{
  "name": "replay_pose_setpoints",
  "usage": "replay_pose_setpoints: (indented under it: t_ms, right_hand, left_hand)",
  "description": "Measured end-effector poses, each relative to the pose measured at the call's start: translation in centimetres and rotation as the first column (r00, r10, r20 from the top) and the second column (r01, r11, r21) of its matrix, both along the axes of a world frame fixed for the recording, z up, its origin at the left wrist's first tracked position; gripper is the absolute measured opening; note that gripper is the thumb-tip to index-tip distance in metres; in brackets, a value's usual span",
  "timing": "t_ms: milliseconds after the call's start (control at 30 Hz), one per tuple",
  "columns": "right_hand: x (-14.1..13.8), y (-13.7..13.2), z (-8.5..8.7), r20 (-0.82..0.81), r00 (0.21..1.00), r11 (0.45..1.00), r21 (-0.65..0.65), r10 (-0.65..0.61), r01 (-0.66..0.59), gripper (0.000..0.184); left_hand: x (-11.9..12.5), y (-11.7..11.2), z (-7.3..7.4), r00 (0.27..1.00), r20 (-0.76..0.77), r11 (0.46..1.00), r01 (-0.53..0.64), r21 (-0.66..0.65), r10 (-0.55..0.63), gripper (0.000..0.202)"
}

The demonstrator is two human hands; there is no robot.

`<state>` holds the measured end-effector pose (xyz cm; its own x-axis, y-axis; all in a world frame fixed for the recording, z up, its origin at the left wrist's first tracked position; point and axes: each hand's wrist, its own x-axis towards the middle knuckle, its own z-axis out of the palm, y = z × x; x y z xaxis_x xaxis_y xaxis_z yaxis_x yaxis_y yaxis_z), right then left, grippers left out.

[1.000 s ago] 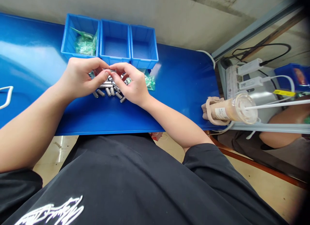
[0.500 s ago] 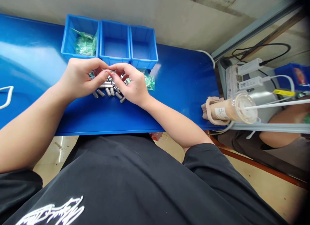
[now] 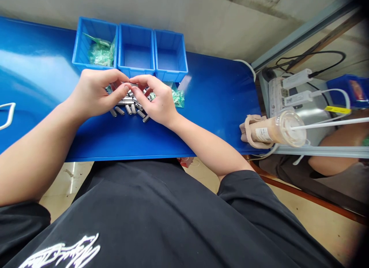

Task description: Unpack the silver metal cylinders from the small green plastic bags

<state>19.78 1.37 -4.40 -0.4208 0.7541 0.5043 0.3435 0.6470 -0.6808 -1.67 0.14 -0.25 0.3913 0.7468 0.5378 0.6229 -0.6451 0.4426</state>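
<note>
Above a pile of small metal cylinders (image 3: 127, 102), my left hand (image 3: 96, 92) and my right hand (image 3: 158, 102) meet fingertip to fingertip. Between them is a small metal cylinder (image 3: 133, 84), pinched by thumb and fingers from both sides and mostly covered by the fingertips. Several of the loose cylinders lie below the hands on the blue table, and some are hidden behind the fingers. A green-tinted clear plastic bag (image 3: 178, 97) lies beside my right hand, partly behind it.
Three blue bins (image 3: 137, 71) stand in a row behind the hands; the left one holds green plastic bags (image 3: 100, 54). On the right edge a drink cup (image 3: 262, 132) with a straw sits in a cardboard holder (image 3: 247, 130). Chargers and cables (image 3: 296, 79) are beyond, near another person's leg (image 3: 331, 160).
</note>
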Motion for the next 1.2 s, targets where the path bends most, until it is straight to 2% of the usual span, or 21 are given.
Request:
replay_pose_setpoints:
  t_ms: [267, 433, 733, 900, 1200]
  right_hand:
    - [0.05, -0.07, 0.23, -0.003, 1.0, 1.0, 0.01, 0.01, -0.01, 0.065]
    - [0.07, -0.2, 0.38, -0.037, 0.999, 1.0, 0.0, 0.003, -0.003, 0.063]
    - [0.07, -0.36, 0.71, 0.009, 1.0, 1.0, 0.016, -0.003, 0.003, 0.059]
    - [0.07, -0.55, 0.84, 0.029, 1.0, 1.0, 0.016, 0.011, -0.012, 0.056]
    - [0.22, 0.03, 0.46, 0.032, 0.999, 1.0, 0.025, -0.002, 0.002, 0.059]
  left_hand:
    - [-0.04, 0.16, -0.22, 0.999, -0.035, 1.0, -0.026, 0.004, 0.026, 0.059]
    - [-0.08, 0.22, -0.27, 1.0, -0.017, 1.0, -0.009, 0.019, 0.01, 0.054]
    - [0.21, 0.07, -0.21, 0.998, -0.043, 0.998, -0.056, -0.032, 0.055, 0.063]
    - [0.4, 0.0, 0.05, 0.999, -0.024, 0.998, -0.038, -0.052, 0.037, 0.071]
    - [0.15, -0.05, -0.35, 0.998, 0.025, 0.998, -0.058, -0.012, 0.058, 0.052]
